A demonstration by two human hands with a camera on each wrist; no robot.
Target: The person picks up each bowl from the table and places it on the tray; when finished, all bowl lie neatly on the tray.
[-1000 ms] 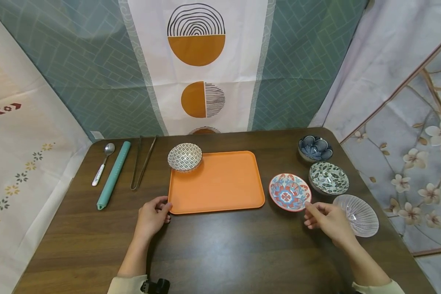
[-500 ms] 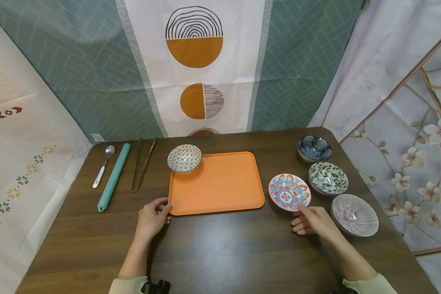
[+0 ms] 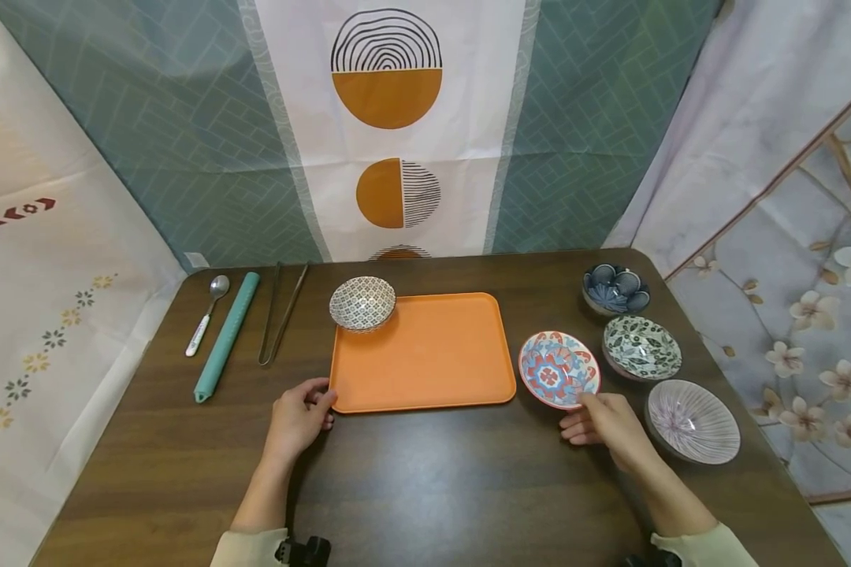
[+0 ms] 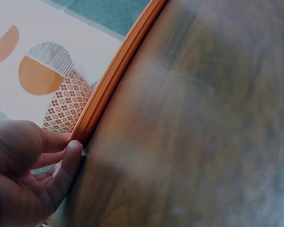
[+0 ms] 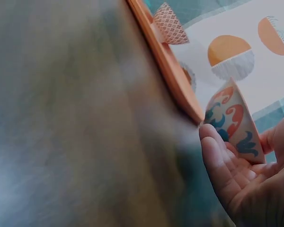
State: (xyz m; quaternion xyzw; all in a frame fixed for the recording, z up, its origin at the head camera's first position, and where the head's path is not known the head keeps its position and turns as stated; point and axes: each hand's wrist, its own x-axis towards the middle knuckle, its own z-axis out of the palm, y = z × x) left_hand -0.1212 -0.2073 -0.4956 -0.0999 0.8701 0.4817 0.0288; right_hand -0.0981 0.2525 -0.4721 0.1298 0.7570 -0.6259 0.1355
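In the head view, my left hand (image 3: pixel 300 421) is at the front left corner of an orange rectangular tray (image 3: pixel 432 370), pinching its edge between thumb and fingers. A bowl with a small lattice pattern (image 3: pixel 362 303) sits at the tray's back left corner. Just right of the tray is a red, white and blue patterned bowl (image 3: pixel 559 368). My right hand (image 3: pixel 606 425) grips this bowl at its front right rim, thumb over the rim. From the right wrist, the fingers (image 5: pixel 217 156) lie along the patterned bowl's outer side (image 5: pixel 234 123).
Three more bowls line the table's right side: a dark blue petal-shaped one (image 3: pixel 613 290), a green leaf-patterned one (image 3: pixel 641 346) and a pale striped one (image 3: pixel 693 421). On the left lie a spoon (image 3: pixel 209 315), a green roll-shaped thing (image 3: pixel 227 339) and metal tongs (image 3: pixel 281 315).
My right hand has moved left along the patterned bowl's rim, away from the striped bowl. The patterned bowl is slightly closer to the tray. My left hand keeps its place at the tray corner.
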